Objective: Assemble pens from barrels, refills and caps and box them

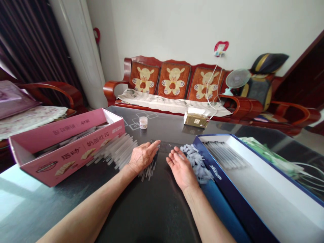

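My left hand [144, 156] lies palm down over a small bunch of thin dark-tipped tubes [149, 172], index finger stretched out, thumb hidden beneath. Just left of it is a heap of translucent plastic tubes [118, 150] against a pink box. Palm up, my right hand [181, 168] has its fingers loosely curled around a small translucent plastic piece [181, 156], blurred. A pile of similar pale plastic pieces [198, 163] lies right beside that hand, along the blue box. Inside the blue box [227, 202], several thin tubes [225, 153] with dark ends lie in a row at the far end.
The pink box [73, 152] on the left holds more thin tubes. Farther back on the dark table [162, 209] stand a small white cup [143, 123] and a tissue box [196, 119]. A green plastic bag [270, 157] lies beyond the blue box. A wooden sofa [174, 101] stands behind.
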The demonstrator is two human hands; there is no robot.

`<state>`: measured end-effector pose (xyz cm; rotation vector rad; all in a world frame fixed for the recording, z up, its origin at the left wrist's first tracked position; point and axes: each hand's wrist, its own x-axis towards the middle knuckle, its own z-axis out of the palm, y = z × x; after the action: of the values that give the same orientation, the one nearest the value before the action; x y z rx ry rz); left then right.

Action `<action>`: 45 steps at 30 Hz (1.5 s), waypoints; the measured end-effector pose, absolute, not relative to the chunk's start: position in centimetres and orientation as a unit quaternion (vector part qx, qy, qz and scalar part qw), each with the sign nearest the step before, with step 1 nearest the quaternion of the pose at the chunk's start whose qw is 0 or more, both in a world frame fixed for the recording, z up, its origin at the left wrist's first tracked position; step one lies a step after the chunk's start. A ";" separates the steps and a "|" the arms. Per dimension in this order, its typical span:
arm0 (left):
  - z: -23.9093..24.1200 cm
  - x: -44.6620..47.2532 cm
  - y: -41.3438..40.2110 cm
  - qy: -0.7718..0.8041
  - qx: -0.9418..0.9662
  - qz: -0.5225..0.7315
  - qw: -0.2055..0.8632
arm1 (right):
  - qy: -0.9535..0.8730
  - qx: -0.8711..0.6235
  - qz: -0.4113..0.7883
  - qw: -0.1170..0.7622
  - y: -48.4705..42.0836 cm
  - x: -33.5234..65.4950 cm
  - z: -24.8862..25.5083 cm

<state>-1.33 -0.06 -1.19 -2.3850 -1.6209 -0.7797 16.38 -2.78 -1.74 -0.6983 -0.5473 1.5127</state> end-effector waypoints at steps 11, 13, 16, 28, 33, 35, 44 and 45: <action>-1.3 -1.1 -0.2 -0.478 -0.826 -0.290 0.066 | -0.191 -0.306 0.603 0.712 -2.0 16.9 -1.9; -1.3 -1.1 -0.2 -0.470 -0.831 -0.290 0.064 | -0.202 -0.307 0.599 0.712 -2.0 16.7 -1.9; -1.3 -0.9 -0.3 -0.449 -0.842 -0.291 0.063 | -0.212 -0.304 0.599 0.710 -2.1 16.5 -2.0; -1.3 -0.3 -0.8 -0.411 -0.858 -0.301 0.064 | -0.226 -0.311 0.596 0.705 -2.1 16.4 -2.3; -1.4 0.0 -0.9 -0.403 -0.858 -0.310 0.074 | -0.257 -0.332 0.597 0.683 -2.6 15.8 -2.3; -1.4 0.2 -1.1 -0.404 -0.856 -0.312 0.081 | -0.277 -0.362 0.585 0.670 -3.0 15.3 -2.4; -0.6 0.1 -1.5 -0.451 -0.840 -0.279 0.111 | -0.258 -0.394 0.539 0.699 -2.8 15.6 -2.1; -0.6 0.0 -1.5 -0.441 -0.845 -0.280 0.113 | -0.250 -0.392 0.535 0.705 -2.8 15.8 -2.0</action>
<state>0.03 -1.50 -0.60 -2.4796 -1.2941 -0.8229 15.78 -2.76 -1.95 -0.8724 -0.5554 1.1904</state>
